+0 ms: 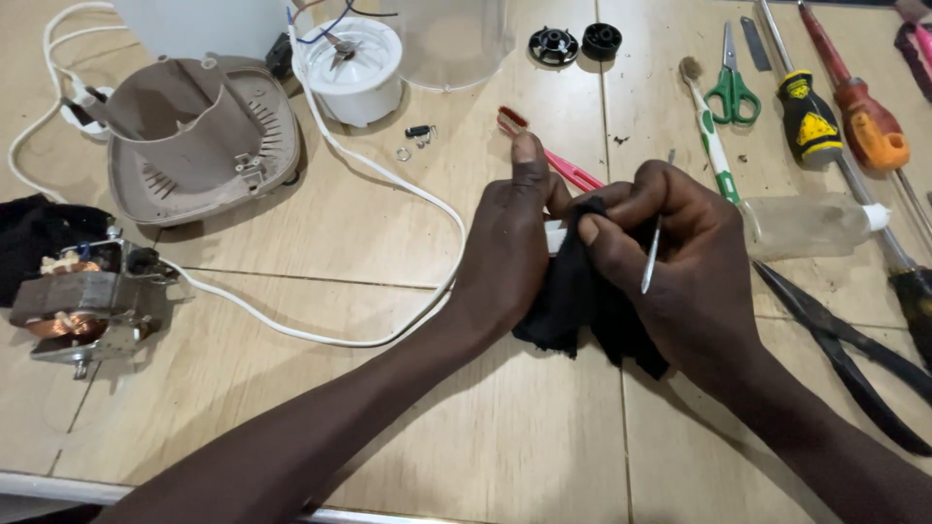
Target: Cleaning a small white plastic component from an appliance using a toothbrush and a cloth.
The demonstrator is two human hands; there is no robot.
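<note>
A black cloth [582, 301] is gripped between the 2 hands near the middle of the wooden table [369, 223], its loose end hanging down onto the boards. The left hand [507, 254] is closed around the cloth and around a white cable [388, 184] end that shows just beside the thumb, with the thumb raised. The right hand [680, 262] is pressed against the left, its fingers curled on the cloth, and a thin metal tool [652, 254] is held upright between them. A pink-handled tool [568, 170] lies just behind the hands. At the left edge an electric motor [83, 306] with copper windings is seen, and behind it a beige appliance housing [199, 136]. To the right lie a toothbrush [707, 126], green scissors [730, 87], screwdrivers [854, 107], a clear bottle [811, 223] and black pliers [845, 354].
</note>
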